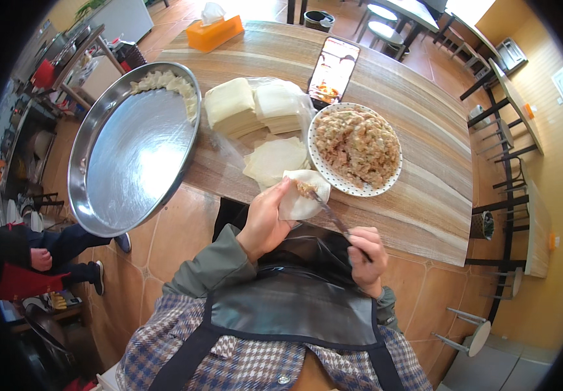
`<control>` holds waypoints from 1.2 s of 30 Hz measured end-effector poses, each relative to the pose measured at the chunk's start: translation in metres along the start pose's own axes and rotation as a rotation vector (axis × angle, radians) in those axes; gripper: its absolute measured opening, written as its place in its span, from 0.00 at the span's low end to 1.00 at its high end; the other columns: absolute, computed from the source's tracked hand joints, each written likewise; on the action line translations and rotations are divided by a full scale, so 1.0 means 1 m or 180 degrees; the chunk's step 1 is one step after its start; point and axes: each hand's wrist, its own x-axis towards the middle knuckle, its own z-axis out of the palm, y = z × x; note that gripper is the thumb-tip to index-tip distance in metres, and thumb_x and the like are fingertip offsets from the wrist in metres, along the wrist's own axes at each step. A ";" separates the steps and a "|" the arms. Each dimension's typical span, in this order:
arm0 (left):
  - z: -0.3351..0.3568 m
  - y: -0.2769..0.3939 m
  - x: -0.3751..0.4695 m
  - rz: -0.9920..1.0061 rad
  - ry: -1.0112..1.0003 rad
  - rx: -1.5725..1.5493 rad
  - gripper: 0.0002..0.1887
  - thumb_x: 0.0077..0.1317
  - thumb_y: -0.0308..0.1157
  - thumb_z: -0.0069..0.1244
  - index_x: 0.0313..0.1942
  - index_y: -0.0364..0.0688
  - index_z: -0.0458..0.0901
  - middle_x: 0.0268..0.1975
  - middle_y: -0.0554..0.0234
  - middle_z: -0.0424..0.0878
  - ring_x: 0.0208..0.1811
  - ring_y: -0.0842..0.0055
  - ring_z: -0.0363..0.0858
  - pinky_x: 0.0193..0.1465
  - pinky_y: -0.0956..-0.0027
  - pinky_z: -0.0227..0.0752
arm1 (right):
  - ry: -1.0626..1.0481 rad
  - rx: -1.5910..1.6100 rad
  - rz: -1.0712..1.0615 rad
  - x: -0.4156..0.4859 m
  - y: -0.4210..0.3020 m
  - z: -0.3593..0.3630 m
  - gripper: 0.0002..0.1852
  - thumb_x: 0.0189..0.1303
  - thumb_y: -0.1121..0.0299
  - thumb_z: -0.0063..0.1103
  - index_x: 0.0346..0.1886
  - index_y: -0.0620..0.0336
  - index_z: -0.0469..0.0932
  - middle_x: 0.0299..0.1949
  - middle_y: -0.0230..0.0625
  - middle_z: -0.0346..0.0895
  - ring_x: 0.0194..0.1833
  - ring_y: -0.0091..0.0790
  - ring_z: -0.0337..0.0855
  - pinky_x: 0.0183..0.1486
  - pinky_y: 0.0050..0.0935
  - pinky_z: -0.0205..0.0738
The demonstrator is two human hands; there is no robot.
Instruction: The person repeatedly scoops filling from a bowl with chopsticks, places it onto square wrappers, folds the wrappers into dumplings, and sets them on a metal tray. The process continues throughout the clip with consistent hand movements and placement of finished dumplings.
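Note:
My left hand (267, 220) holds a thin dough wrapper (302, 207) at the table's near edge. In my right hand (368, 259) is a slim dark utensil (331, 213), its tip at a small lump of minced filling (306, 188) on the wrapper. Just beyond, loose wrappers (277, 157) lie in a small pile. Two taller wrapper stacks (231, 105) (277, 102) rest on clear plastic behind them. A dotted bowl (330, 182) heaped with minced filling (357, 144) stands to the right. At the left, a large round metal tray (134, 146) bears folded dumplings (171, 87) along its far rim.
A phone (332, 71) with a lit screen leans beyond the bowl. An orange tissue box (214, 33) stands at the wooden table's (428, 195) far left. The metal tray overhangs the table's left edge. Another person (41, 259) is at the far left; stools (477, 337) stand at right.

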 end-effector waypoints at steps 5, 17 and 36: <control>-0.002 0.003 -0.006 0.0007 0.0240 0.0467 0.20 0.81 0.39 0.40 0.62 0.32 0.74 0.59 0.55 0.81 0.59 0.68 0.81 0.63 0.60 0.75 | 0.0517 0.1324 0.0729 0.010 0.000 0.006 0.07 0.71 0.73 0.59 0.44 0.69 0.78 0.41 0.47 0.83 0.39 0.39 0.83 0.44 0.35 0.79; 0.005 0.005 -0.012 0.0078 0.0196 0.0768 0.21 0.81 0.39 0.41 0.62 0.31 0.74 0.60 0.53 0.81 0.60 0.66 0.80 0.65 0.59 0.73 | 0.0398 0.0941 0.0975 0.014 -0.002 0.006 0.06 0.69 0.76 0.61 0.45 0.68 0.77 0.39 0.45 0.84 0.37 0.36 0.83 0.43 0.30 0.78; 0.005 0.004 0.005 -0.0249 -0.0659 -0.0069 0.28 0.82 0.48 0.29 0.66 0.34 0.68 0.61 0.45 0.78 0.63 0.58 0.77 0.70 0.53 0.67 | 0.1545 0.0909 0.0960 0.021 -0.005 -0.019 0.02 0.70 0.78 0.50 0.39 0.65 0.73 0.31 0.41 0.77 0.29 0.29 0.76 0.36 0.28 0.76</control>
